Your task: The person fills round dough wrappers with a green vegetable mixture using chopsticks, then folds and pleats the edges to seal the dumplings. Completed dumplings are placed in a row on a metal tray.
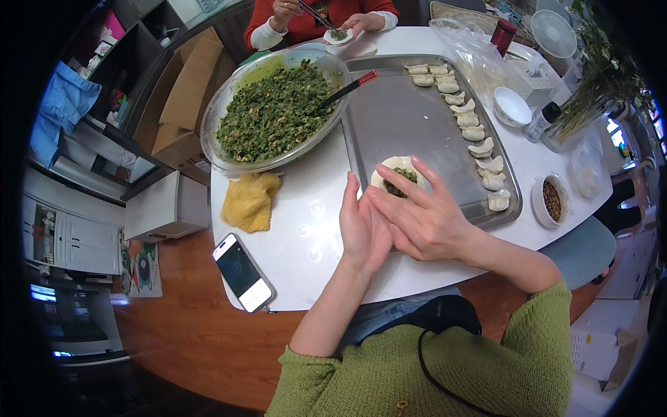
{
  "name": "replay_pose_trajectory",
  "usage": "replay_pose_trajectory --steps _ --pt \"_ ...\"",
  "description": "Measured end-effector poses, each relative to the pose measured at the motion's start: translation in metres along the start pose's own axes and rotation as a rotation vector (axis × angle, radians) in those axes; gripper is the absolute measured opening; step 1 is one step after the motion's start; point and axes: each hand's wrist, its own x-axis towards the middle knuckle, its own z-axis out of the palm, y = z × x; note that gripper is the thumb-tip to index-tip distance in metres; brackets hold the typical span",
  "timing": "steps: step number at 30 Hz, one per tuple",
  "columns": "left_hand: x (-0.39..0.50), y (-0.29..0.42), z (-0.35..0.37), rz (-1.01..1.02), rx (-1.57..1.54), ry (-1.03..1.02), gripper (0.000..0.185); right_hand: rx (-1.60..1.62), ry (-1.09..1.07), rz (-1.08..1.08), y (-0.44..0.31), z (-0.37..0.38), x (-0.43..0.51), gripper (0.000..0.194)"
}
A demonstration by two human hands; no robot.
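Observation:
My left hand (363,229) is raised over the near edge of the metal tray (411,120), its thumb pointing up. A round dumpling wrapper (398,162) with a small mound of green filling (408,173) appears to rest on its fingers, which are mostly hidden. Across them lies my right hand (435,221), its fingers spread over the wrapper. Folded dumplings (473,133) line the right side of the tray. At upper left, a large clear bowl (207,136) holds chopped green filling (271,112), and a black utensil with a red patterned end (338,96) stands in it.
Across the white table (307,260), another person's hands (359,22) hold a filled wrapper and chopsticks. A yellow cloth (251,200) and a phone (244,273) lie left. White bowls (512,107), a spice jar (542,122) and a bowl of brown contents (552,200) stand right.

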Motion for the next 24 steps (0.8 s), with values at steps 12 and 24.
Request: replay_pose_trajectory --steps 12,24 --pt "-0.001 0.008 -0.002 0.063 -0.146 0.018 0.069 0.008 0.005 0.182 0.026 -0.022 -0.016 0.044" --pt "-0.004 0.011 -0.004 0.118 -0.149 0.083 0.073 0.094 0.074 0.318 0.018 -0.013 -0.026 0.046"
